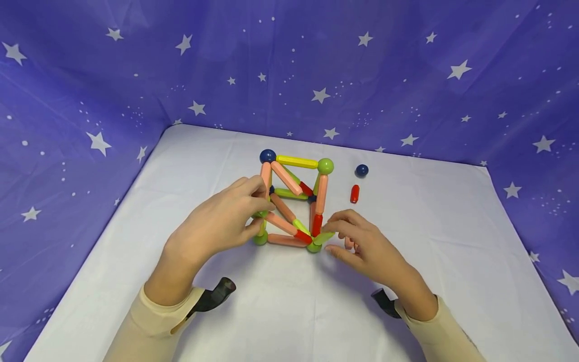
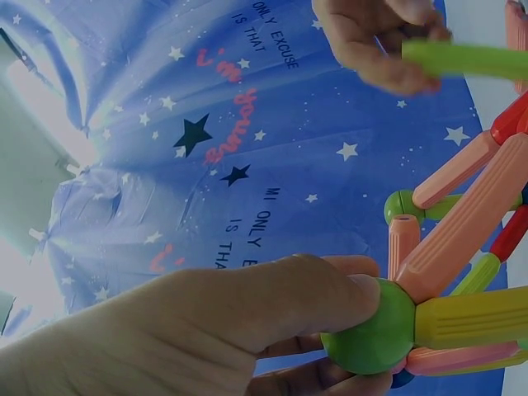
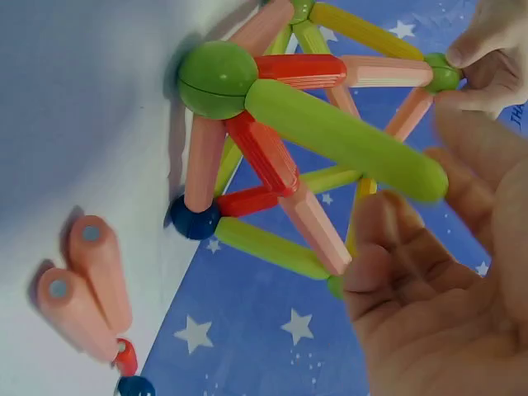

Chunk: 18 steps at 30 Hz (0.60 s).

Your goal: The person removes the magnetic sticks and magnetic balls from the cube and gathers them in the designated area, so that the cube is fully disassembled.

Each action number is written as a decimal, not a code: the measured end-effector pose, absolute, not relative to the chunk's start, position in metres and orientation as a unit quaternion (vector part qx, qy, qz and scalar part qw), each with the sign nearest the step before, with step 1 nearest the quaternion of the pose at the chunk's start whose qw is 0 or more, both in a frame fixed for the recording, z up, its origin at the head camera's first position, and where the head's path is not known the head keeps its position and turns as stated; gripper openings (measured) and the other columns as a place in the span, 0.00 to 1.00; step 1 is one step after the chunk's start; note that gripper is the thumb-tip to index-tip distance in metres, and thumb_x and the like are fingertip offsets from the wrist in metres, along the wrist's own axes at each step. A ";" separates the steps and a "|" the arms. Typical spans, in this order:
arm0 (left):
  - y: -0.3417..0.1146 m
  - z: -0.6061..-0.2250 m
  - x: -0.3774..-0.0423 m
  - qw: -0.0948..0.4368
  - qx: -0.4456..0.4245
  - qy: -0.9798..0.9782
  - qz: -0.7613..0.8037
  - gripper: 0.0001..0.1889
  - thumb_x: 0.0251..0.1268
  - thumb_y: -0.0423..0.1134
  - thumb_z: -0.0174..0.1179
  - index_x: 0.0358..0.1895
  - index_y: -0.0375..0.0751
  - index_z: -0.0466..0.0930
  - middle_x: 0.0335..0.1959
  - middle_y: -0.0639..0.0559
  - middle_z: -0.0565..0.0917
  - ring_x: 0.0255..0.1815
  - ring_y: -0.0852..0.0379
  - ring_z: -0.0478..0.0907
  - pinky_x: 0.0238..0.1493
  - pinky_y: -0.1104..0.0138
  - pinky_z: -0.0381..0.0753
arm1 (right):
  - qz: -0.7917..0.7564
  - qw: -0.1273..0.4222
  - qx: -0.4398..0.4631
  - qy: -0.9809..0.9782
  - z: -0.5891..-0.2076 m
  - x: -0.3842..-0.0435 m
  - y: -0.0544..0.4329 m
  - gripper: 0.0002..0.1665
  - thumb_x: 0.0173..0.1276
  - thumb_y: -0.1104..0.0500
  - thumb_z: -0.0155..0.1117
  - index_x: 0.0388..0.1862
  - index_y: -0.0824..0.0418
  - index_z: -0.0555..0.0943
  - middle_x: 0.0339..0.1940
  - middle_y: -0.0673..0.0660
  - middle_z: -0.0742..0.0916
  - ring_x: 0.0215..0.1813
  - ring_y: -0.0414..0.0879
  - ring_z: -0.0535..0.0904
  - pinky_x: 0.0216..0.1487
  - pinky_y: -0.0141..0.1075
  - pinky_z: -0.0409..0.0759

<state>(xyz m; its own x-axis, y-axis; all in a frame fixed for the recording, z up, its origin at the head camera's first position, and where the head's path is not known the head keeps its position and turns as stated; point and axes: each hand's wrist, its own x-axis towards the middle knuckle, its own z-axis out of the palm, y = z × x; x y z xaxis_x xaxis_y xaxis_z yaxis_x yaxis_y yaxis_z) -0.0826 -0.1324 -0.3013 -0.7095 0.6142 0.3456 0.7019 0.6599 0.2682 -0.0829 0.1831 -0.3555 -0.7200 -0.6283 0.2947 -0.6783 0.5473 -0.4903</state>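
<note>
A frame of magnetic rods and balls stands on the white cloth. My left hand [image 1: 221,216] pinches a green ball [image 2: 371,330] at its upper near-left corner, thumb on one side and fingers beneath. Pink and yellow rods run out from that ball. At the lower near-right corner, another green ball [image 3: 218,80] carries a light-green rod [image 3: 338,136] that slants up toward my right hand [image 1: 366,249]. The right hand's thumb and fingers are spread apart around the rod's free end, which overlaps the thumb side in the right wrist view. A loose-ended pink rod [image 1: 286,178] hangs from the navy ball [image 1: 268,156] on top.
Right of the frame lie a navy ball [image 1: 362,171], a short red rod [image 1: 355,193] and two pink rods [image 3: 87,297], the latter partly behind my right hand in the head view. A starry purple drape [image 1: 289,65] rises behind the table.
</note>
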 end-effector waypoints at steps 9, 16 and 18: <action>-0.130 -0.300 -0.082 0.101 -0.355 -0.908 -0.197 0.12 0.51 0.25 0.62 0.34 0.47 0.86 0.34 0.54 0.68 0.37 0.55 0.65 0.37 0.67 0.67 | 0.178 -0.033 0.363 -0.914 -0.370 -0.074 0.203 0.20 0.58 0.62 0.75 0.50 0.54 0.84 0.38 0.44 0.80 0.33 0.36 0.73 0.33 0.29 0.76; -0.130 -0.300 -0.081 0.097 -0.351 -0.912 -0.191 0.12 0.51 0.25 0.61 0.34 0.47 0.85 0.35 0.54 0.68 0.37 0.55 0.64 0.36 0.66 0.67 | 0.196 -0.052 0.358 -0.911 -0.386 -0.071 0.214 0.14 0.61 0.61 0.70 0.47 0.53 0.86 0.37 0.42 0.82 0.32 0.36 0.72 0.33 0.29 0.74; -0.130 -0.300 -0.080 0.095 -0.349 -0.913 -0.189 0.11 0.52 0.26 0.62 0.34 0.47 0.85 0.35 0.54 0.68 0.36 0.55 0.64 0.36 0.67 0.67 | 0.214 -0.016 0.337 -0.917 -0.387 -0.072 0.219 0.14 0.60 0.61 0.71 0.46 0.53 0.86 0.38 0.42 0.83 0.33 0.36 0.73 0.33 0.30 0.75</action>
